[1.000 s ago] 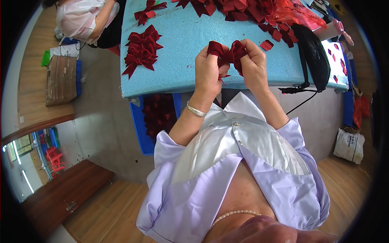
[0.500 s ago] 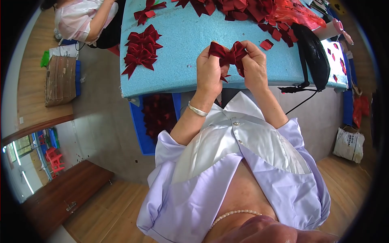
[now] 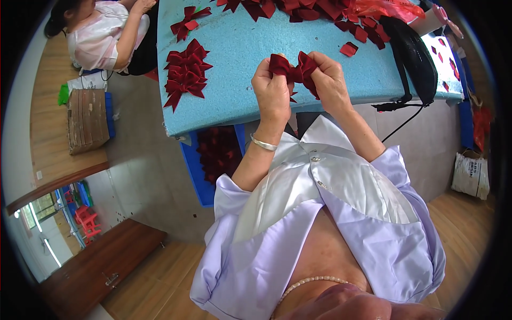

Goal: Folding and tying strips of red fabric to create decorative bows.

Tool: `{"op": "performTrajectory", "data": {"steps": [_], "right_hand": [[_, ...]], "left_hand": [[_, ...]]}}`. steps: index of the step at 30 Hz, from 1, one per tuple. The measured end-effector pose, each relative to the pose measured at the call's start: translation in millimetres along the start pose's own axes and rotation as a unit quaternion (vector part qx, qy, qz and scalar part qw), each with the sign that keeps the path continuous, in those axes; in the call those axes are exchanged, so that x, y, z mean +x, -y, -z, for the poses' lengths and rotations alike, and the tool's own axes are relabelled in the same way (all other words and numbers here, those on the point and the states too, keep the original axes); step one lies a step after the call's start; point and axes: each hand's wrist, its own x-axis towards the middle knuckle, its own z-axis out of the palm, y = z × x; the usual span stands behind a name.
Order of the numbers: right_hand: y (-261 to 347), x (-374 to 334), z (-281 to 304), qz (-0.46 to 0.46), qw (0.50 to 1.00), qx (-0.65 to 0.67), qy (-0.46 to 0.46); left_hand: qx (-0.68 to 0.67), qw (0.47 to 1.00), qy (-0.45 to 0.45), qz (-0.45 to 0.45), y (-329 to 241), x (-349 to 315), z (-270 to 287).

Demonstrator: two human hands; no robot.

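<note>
A dark red velvet bow (image 3: 292,70) is held up between my two hands, just above the near edge of the light blue table (image 3: 234,74). My left hand (image 3: 272,90) pinches its left loop, thumb on the front. My right hand (image 3: 332,81) is closed on the right loop, which stands up next to the thumb. A small pointed ribbon end hangs below the bow, partly behind my left hand. To the left on the table lies a row of overlapping finished-looking red bows (image 3: 186,74), with a single bow (image 3: 189,23) beyond it.
A heap of red bows and ribbon pieces (image 3: 314,9) covers the far side. A black bag (image 3: 413,64) hangs over the right edge. Below the table stands a blue bin (image 3: 194,170) of red ribbon. Another person (image 3: 106,37) sits at far left; a cardboard stack (image 3: 87,121) is nearby.
The view has tilted and shifted slightly, so the table and bows sit differently in it. Both hands still grip the bow, with little visible change in hold.
</note>
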Motion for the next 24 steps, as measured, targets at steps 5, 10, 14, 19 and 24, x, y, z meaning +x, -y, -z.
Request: {"op": "performTrajectory", "data": {"steps": [5, 10, 14, 19, 24], "right_hand": [[-2, 2, 1, -0.003, 0.999, 0.049, -0.013], [-5, -1, -2, 0.019, 0.998, 0.044, -0.039], [-10, -1, -5, 0.101, 0.991, -0.013, -0.081], [-12, 3, -3, 0.142, 0.982, -0.074, -0.104], [-15, 1, -3, 0.185, 0.966, -0.130, -0.129]], "left_hand": [[-0.019, 0.999, 0.034, 0.030, 0, 2, 3], [-0.028, 0.996, 0.024, 0.084, -1, 3, 1], [-0.098, 0.985, 0.038, 0.136, -1, 2, 2], [-0.081, 0.990, 0.024, 0.109, -1, 1, -4], [-0.060, 0.994, 0.006, 0.087, 2, -2, -5]]}}
